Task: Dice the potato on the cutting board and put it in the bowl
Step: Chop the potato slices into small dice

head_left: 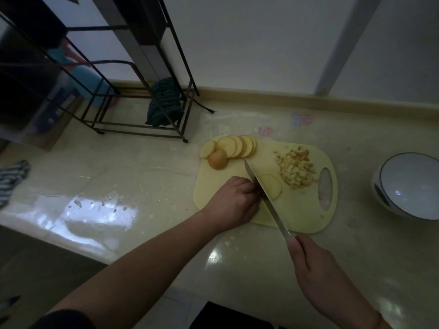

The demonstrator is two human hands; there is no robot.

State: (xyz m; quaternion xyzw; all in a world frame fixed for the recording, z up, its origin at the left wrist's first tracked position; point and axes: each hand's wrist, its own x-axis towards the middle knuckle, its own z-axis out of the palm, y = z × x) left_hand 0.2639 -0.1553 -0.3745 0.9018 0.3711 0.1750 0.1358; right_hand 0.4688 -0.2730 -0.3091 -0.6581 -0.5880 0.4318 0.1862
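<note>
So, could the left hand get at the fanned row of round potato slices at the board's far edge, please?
Probably yes: the left hand rests on the yellow cutting board, with bare board between it and the potato slices; the knife lies to its right.

Slices [237, 146] are laid at the board's [304, 210] back left, dice [297, 170] right of them; the bowl [408, 186] is set right of the board.

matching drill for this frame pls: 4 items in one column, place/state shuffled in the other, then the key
Items:
1. potato slices
2. diced pieces
3. bowl
4. knife

Places/states:
A. held by the right hand, blade down on the cutting board beside the left hand
B. fanned out at the board's far left corner
C. on the counter right of the board, no potato in it
D. heaped near the board's handle hole

Pairs: 1-B, 2-D, 3-C, 4-A
</note>
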